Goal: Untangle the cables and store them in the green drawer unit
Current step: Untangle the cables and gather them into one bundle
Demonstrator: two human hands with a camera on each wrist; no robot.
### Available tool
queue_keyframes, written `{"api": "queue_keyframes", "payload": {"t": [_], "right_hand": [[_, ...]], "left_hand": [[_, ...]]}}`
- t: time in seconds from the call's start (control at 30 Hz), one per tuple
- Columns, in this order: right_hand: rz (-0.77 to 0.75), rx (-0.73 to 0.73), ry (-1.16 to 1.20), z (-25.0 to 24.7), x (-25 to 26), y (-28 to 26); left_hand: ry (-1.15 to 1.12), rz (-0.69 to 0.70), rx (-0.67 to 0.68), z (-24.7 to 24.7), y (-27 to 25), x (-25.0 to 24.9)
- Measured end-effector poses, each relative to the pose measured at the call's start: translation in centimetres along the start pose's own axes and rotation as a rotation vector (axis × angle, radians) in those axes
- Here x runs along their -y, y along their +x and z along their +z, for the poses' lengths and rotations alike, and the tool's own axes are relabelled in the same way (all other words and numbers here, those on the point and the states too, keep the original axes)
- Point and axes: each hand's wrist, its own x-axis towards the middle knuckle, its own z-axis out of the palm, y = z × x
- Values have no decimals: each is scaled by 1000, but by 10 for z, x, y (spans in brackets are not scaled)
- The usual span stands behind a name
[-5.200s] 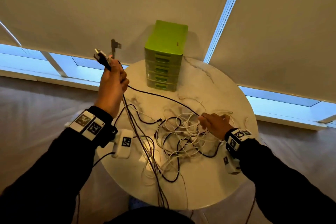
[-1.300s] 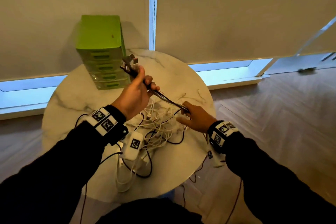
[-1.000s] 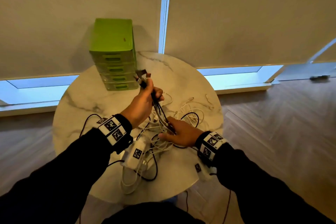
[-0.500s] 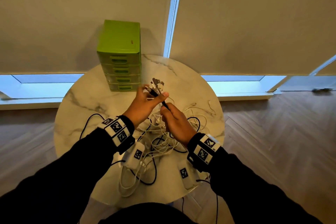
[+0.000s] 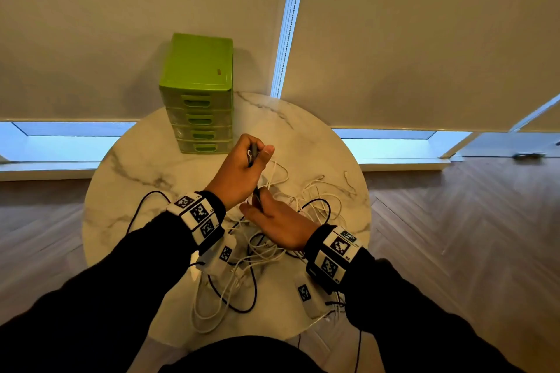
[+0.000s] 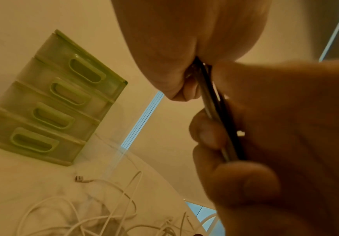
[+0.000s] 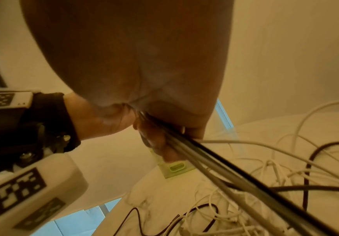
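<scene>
My left hand [image 5: 242, 166] is raised over the round marble table [image 5: 127, 166] and grips the folded upper end of a bundle of dark cables [image 5: 253, 154], thumb on top. Just below it my right hand [image 5: 272, 218] closes around the same bundle [image 7: 215, 161], whose strands run taut down toward the pile. In the left wrist view the dark strands [image 6: 215, 102] pass between my curled fingers. A tangle of white and black cables [image 5: 303, 206] lies under both hands. The green drawer unit [image 5: 198, 94] stands at the table's far edge, all drawers shut.
White cable loops [image 5: 212, 303] and a black loop [image 5: 239, 297] trail toward the table's near edge. A thin black lead [image 5: 142, 206] arcs at the left. Roller blinds hang behind the table; wooden floor [image 5: 454, 236] lies to the right.
My left hand has come down from high at the left to just above the pile. My right hand left the pile, took hold of the dark bundle and slid along it close under my left hand.
</scene>
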Motion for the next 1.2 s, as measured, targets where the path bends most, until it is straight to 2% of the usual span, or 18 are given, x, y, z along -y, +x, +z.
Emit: {"api": "queue_keyframes", "payload": {"t": [0.1,0.2,0.3,0.33,0.4,0.47,0.5,0.57,0.73,0.8,0.9,0.97,1.0,1.07,1.13,1.17,1.2], "right_hand": [[-6,29,-64,-1,-11,3],[23,-119,-49,-12,-20,3],[43,-317,46,-27,-24,5],[42,-366,76,-30,-25,5],[30,-371,98,-32,-24,5],[-1,-258,55,-27,-19,5],[-25,-187,-2,-23,-16,5],[-65,-69,-51,-11,-17,8],[-72,27,218,0,-27,15],[-74,198,165,0,-43,18],[57,587,-64,4,-75,18],[258,709,-134,4,-99,21],[315,668,-144,1,-108,24],[239,434,-327,-7,-124,36],[172,208,-499,-13,-130,48],[169,191,-500,-13,-130,52],[156,247,-478,-10,-129,55]], "left_hand": [[-128,-64,-25,-3,0,3],[-330,-85,-73,-7,-4,2],[-589,-190,-118,-9,-9,3],[-599,-243,-93,-8,-12,6],[-462,-330,44,-5,-18,15],[-332,-333,216,0,-22,24],[-315,-318,249,2,-24,24],[-316,-304,199,2,-24,22],[-278,-282,143,-15,-22,14],[-411,-303,126,-25,-21,8],[-581,-360,113,-47,-19,-3],[-631,-433,122,-61,-25,-3],[-645,-477,137,-65,-30,-3],[-634,-527,148,-65,-42,2],[-612,-513,72,-60,-53,7],[-608,-488,9,-59,-56,9],[-611,-458,-58,-60,-59,9]]}}
